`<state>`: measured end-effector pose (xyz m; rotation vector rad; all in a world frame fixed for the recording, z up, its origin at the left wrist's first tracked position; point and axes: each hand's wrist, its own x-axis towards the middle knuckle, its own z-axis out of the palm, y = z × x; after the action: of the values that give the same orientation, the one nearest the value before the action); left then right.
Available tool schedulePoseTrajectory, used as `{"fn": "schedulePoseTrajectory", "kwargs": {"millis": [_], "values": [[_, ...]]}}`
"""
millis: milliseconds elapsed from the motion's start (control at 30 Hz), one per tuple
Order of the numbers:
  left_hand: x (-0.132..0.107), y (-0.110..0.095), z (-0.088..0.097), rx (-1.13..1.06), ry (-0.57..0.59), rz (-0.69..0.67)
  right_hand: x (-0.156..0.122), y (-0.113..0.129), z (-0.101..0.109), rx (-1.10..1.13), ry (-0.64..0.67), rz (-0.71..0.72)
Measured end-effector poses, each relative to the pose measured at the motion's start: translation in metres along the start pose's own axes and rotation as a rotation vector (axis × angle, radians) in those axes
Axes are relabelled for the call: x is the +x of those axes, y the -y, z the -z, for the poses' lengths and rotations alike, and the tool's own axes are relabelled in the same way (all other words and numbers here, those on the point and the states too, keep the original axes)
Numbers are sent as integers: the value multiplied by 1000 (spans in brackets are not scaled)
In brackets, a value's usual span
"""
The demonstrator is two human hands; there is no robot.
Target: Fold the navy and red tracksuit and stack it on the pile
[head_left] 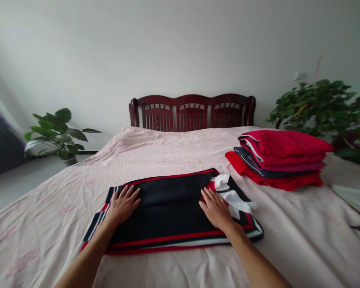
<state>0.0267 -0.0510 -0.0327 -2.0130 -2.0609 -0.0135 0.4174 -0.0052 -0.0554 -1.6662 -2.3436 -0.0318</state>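
A dark navy garment (pixel 171 212) with red and white stripes lies partly folded on the pink bed sheet (pixel 174 152). My left hand (pixel 123 205) rests flat on its left side, fingers spread and open. My right hand (pixel 216 208) lies flat on its right side, fingers stretched out, next to the white and red collar part (pixel 232 192). Neither hand holds anything.
A stack of folded red and dark clothes (pixel 279 158) sits on the bed at the right. A dark wooden headboard (pixel 192 112) stands at the far end. Potted plants stand at the left (pixel 55 134) and right (pixel 321 104). A flat pale object (pixel 355 198) lies at the right edge.
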Motion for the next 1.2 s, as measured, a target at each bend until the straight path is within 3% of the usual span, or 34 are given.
{"fn": "schedulePoseTrajectory", "kwargs": {"millis": [433,600,800,933,1067,1200], "values": [[0,-2,4,-51,-1,38,-1,-1,0,37,-39,2],[1,1,-3,-63,-32,40,-4,3,2,92,-79,10],[3,7,-13,-87,-71,28,-2,-11,16,183,-343,-62],[4,8,-17,-100,-80,20,-2,-43,34,16,-482,-306],[5,8,-18,-106,-83,27,-9,-66,41,-109,-368,-542],[5,8,-17,-97,-68,28,-11,-70,41,-89,-238,-555]]}}
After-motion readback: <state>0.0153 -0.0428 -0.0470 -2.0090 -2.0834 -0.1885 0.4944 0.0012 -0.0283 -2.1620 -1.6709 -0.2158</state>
